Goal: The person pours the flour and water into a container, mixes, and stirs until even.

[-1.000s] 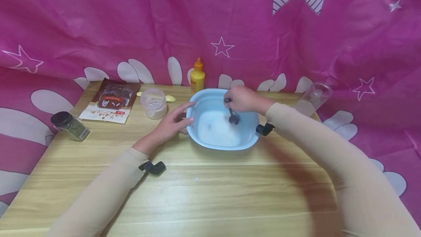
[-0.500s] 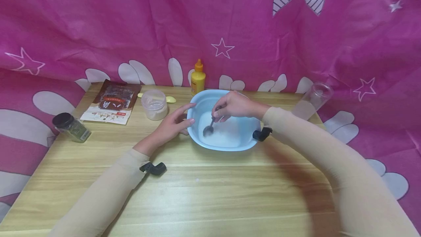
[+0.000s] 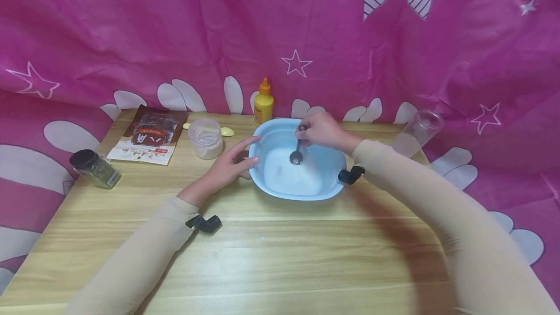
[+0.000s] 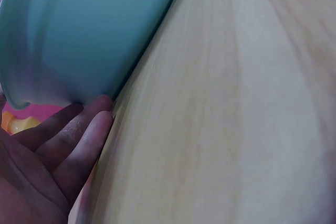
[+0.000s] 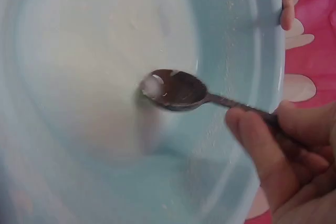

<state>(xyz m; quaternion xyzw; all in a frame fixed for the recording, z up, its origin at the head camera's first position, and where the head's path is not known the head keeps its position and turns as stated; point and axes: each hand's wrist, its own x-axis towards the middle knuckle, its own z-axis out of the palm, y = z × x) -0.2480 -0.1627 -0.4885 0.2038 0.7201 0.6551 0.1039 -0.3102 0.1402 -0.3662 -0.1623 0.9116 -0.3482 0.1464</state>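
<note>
Spoon (image 3: 297,152) dipped into white liquid (image 3: 290,176) inside a pale blue basin (image 3: 267,135), set toward the back of a wooden desk (image 3: 280,256), before a pink star-print cloth (image 3: 175,28). Pinched by the handle in the right hand (image 3: 321,130), fingers curled round the stem, bowl of the spoon tilted and only just breaking the milky surface in the right wrist view (image 5: 176,90). Left hand (image 3: 229,164) laid flat against the basin's outer wall, fingers (image 4: 79,135) straight and touching the plastic near the desk, gripping nothing.

Risks, judged from the scene: liquid lying fairly shallow yet close enough to the sloped side for a brisk stir to slop over the rim onto the wood. Basin steadied only by an open palm on one side, so likely to skid or tip away under a hard push of the spoon toward the far wall. Thin handle held at its very end, prone to slip or twist between wet fingers.

Nearby and exposed to a stray elbow or splash: yellow squeeze bottle (image 3: 263,102) just behind the basin, lidded tub of powder (image 3: 204,138) just beside the left hand, printed packet (image 3: 148,135), dark-capped jar of green herbs (image 3: 94,168) at the left edge, clear cup (image 3: 415,132) lying tilted at the right edge.
</note>
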